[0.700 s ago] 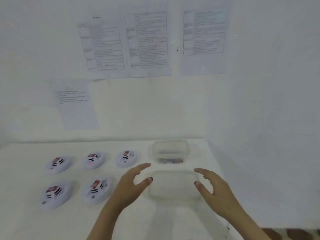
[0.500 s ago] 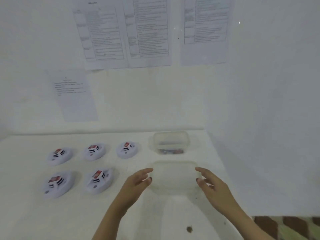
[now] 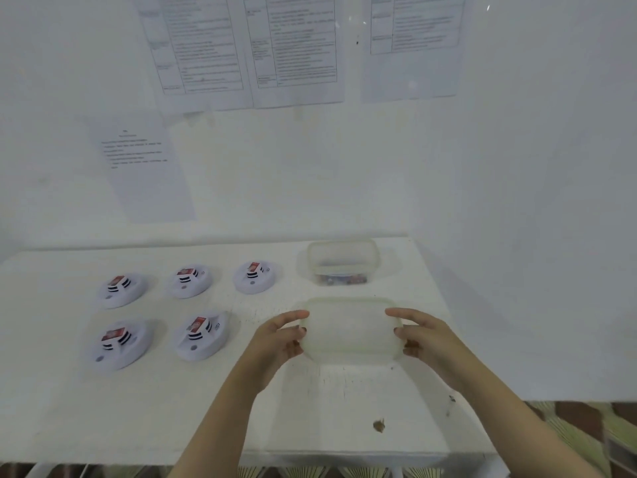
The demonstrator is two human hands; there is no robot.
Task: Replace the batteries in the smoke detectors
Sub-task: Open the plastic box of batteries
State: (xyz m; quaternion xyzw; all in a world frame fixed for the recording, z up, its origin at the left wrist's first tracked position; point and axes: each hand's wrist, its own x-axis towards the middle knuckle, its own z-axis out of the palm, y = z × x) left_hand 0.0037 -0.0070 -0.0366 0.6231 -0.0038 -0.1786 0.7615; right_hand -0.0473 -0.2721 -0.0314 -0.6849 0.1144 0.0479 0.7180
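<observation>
Five smoke detectors (image 3: 188, 281) lie on the left half of a white table (image 3: 165, 408), three in a back row and two in a front row nearer the lower edge of the frame. Each is white and round with a red and black part on top, and none touches another. Right of centre, the left hand (image 3: 275, 343) and the right hand (image 3: 427, 336) grasp the near box (image 3: 350, 331), a cloudy plastic box with rounded corners. One hand is at each short end, thumbs on the top rim and fingers curled at the sides. Whether the box rests on the table or is lifted just off it cannot be told. Just behind it, toward the upper right of the table and apart from both hands, stands the far box (image 3: 341, 260), of the same kind, with small dark and reddish things at its bottom, too blurred to name. A brown spot (image 3: 378, 425) marks the table at the lower right. Printed sheets (image 3: 296, 46) hang on the wall across the top of the frame, and a single sheet (image 3: 141, 167) hangs lower at the left.
</observation>
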